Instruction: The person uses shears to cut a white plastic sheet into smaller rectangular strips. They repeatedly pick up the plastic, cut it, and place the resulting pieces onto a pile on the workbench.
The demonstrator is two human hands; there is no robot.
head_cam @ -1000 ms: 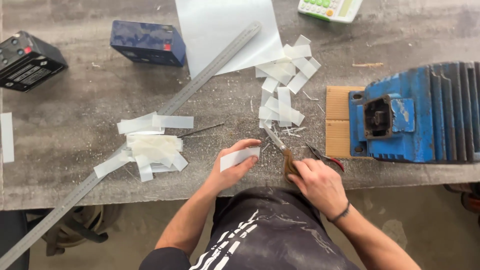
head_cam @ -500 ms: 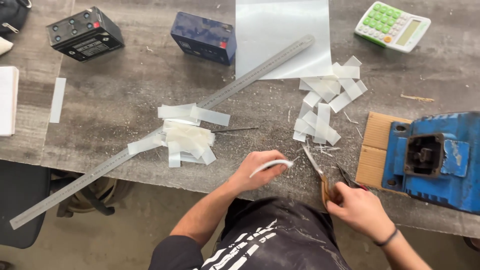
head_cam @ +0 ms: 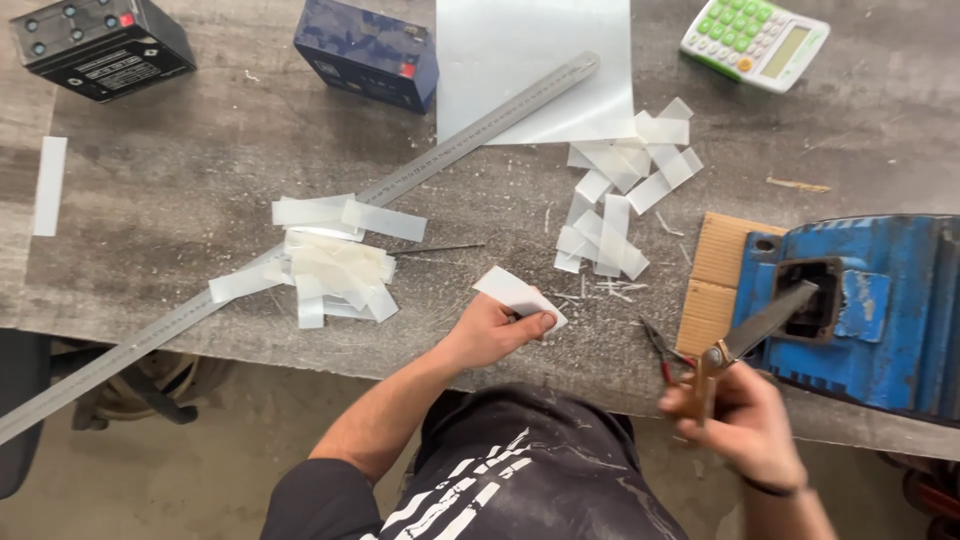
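A white strip [head_cam: 518, 296] was pinched in the left hand [head_cam: 490, 332] over the desk [head_cam: 180, 170] edge, while scissors [head_cam: 745, 345] were gripped in the right hand [head_cam: 745, 425] beside the blue machine [head_cam: 880, 310]

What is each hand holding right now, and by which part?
The left hand pinches a small white plastic strip by its near end. The right hand grips metal scissors by the brown handles, blades pointing up and away.

A workshop is showing here: a scuffed grey surface [head_cam: 150, 200] is carrying a long steel ruler [head_cam: 400, 185], batteries [head_cam: 100, 45] and a blue machine [head_cam: 880, 310].
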